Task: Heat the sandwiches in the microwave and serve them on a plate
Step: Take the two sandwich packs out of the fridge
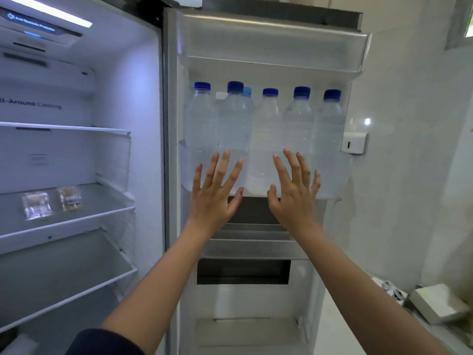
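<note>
A: Nearest, at the lower edge: a dark fabric sleeve (102, 342), then two bare forearms. Further up, left hand (215, 198) and right hand (294, 198), backs to the camera, fingers straight and fanned apart, gripping nothing.

B: Touching anything?

A: Cannot tell. Held up side by side, thumbs close together, in front of a frosted plastic door shelf (330, 184).

B: And just beyond the fingertips?

A: A row of clear, ribbed plastic water bottles (266, 139) with blue screw caps, upright in that shelf, the middle ones overlapped low down by the fingertips. One paler cap tucked behind the second bottle.

B: Sandwiches?

A: Well left of the left fingers, deep inside the open fridge: two sandwiches (35, 204) in glossy clear wrappers, side by side on a glass shelf (102, 201) with white trim. Blurred, filling hard to make out.

B: Right of the right fingers?

A: A white wall fixture (354, 142) on pale tiles, partly hidden by the door's edge. Lower down, a flat whitish box (435, 303), with small white bits beside it, too blurred to name.

B: Above the fingertips?

A: Another translucent door bin (276, 47), contents unseen. Far up-left, a bright light strip (48, 8), cut off by the frame.
</note>
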Tool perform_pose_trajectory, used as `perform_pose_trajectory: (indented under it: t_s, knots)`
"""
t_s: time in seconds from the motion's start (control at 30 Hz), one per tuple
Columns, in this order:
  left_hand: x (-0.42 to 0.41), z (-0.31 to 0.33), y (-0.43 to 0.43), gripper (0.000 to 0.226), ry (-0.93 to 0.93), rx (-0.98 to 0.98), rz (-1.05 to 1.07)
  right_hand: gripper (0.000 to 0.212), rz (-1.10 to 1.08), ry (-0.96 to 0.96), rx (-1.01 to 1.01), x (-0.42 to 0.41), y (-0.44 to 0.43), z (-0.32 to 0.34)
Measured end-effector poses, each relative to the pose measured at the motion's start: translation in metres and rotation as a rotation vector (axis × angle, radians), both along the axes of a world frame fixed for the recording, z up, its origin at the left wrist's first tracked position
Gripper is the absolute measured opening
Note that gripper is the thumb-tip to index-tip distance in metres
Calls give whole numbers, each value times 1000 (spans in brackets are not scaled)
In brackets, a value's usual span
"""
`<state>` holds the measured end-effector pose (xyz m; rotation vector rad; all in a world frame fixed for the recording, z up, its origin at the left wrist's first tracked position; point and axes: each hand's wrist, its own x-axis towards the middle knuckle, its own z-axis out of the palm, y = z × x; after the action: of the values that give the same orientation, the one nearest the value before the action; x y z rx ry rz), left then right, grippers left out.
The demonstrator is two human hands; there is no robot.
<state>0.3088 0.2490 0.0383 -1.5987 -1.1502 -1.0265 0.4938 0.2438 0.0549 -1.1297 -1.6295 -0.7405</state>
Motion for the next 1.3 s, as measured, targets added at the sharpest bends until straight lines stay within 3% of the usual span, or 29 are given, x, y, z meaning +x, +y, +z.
perform_pose_trajectory:
  t_s: [0.43, 0.6, 0.73, 0.9, 1.0, 1.3]
  knots:
    - [4, -4, 36, 62, 77, 10, 28, 58, 168, 44, -53, -6, 49, -14]
    - [-8, -7, 30, 59, 30, -70, -64, 51, 276, 56, -29, -18, 53, -24]
    - [-43, -26, 14, 56, -222, -107, -143, 36, 565, 36, 30, -58, 35, -38]
    - [-136, -77, -7, 49, -458, -147, 31, 35, 857, -134, -63, -155, 21, -66]
    - [-201, -102, -22, 51, -579, -233, 131, 37, 980, -120, -182, -229, 21, -78]
    - [-425, -105, -3, 55, -959, -271, 363, 43, 991, -25, -709, -456, 128, -112]
